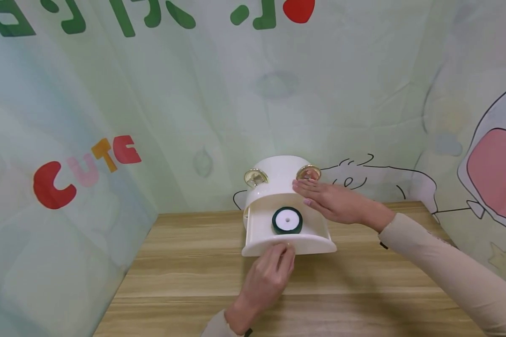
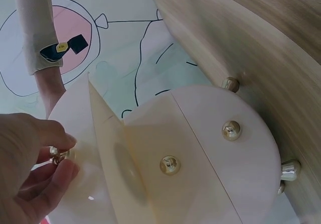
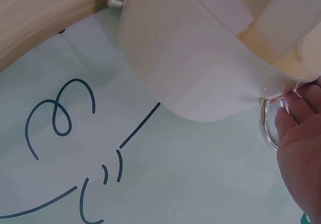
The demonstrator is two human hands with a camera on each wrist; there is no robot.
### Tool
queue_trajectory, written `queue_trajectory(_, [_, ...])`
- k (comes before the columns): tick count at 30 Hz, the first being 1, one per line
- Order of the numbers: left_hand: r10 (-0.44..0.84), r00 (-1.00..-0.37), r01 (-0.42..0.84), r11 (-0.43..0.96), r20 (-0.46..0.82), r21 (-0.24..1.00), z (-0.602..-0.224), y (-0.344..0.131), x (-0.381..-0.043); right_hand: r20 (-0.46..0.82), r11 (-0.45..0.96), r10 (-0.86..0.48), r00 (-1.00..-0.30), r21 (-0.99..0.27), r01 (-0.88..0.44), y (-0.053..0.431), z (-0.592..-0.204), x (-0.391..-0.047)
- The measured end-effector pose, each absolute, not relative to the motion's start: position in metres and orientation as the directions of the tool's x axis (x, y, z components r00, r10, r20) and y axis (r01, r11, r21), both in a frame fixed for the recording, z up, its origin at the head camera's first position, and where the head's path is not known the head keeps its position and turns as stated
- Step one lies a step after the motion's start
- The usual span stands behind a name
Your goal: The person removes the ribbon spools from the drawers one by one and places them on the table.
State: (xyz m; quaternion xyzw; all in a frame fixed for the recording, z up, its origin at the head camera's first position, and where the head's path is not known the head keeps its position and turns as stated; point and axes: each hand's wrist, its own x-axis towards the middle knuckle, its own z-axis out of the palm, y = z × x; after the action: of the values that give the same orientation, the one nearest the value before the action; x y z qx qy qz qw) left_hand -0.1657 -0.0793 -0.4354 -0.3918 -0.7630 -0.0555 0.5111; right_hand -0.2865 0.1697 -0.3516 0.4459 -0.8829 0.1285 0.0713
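Note:
A white rounded drawer cabinet (image 1: 278, 164) stands against the back wall, its top drawer (image 1: 316, 245) pulled out. Inside that drawer is a spool of dark green ribbon (image 1: 287, 221) with a white centre. My left hand (image 1: 267, 274) pinches the small gold knob (image 2: 60, 154) on the drawer front between thumb and fingers. With fingers extended, my right hand (image 1: 337, 201) rests at the cabinet's upper right edge, beside a round gold ear-like piece (image 1: 308, 173). In the right wrist view the fingers (image 3: 301, 108) lie by the cabinet's rim; part of that hand is cut off.
A second gold ear piece (image 1: 256, 178) sits at the cabinet's top left. Lower on its front are two more gold knobs, one nearer (image 2: 170, 164). Short gold feet (image 2: 290, 170) hold it on the wooden table (image 1: 185, 271). A printed cloth (image 1: 194, 93) hangs behind and at both sides.

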Motion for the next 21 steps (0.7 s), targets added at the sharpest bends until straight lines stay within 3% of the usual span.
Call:
queue_trajectory(7, [0.522, -0.179, 0.687, 0.673, 0.834, -0.273, -0.429, -0.081, -0.162, 0.237, 0.577, -0.765, -0.598, -0.159, -0.801, 0.170, -0.354, -0.286])
queue_trajectory(14, [0.511, -0.238, 0.766, 0.622, 0.826, -0.164, -0.405, -0.092, -0.158, 0.237, 0.580, -0.762, -0.603, -0.164, -0.798, 0.170, -0.352, -0.285])
queue_trajectory(21, [0.572, -0.205, 0.838, 0.522, 0.794, -0.160, -0.368, -0.101, -0.173, 0.233, 0.585, -0.760, -0.607, -0.162, -0.795, 0.170, -0.353, -0.286])
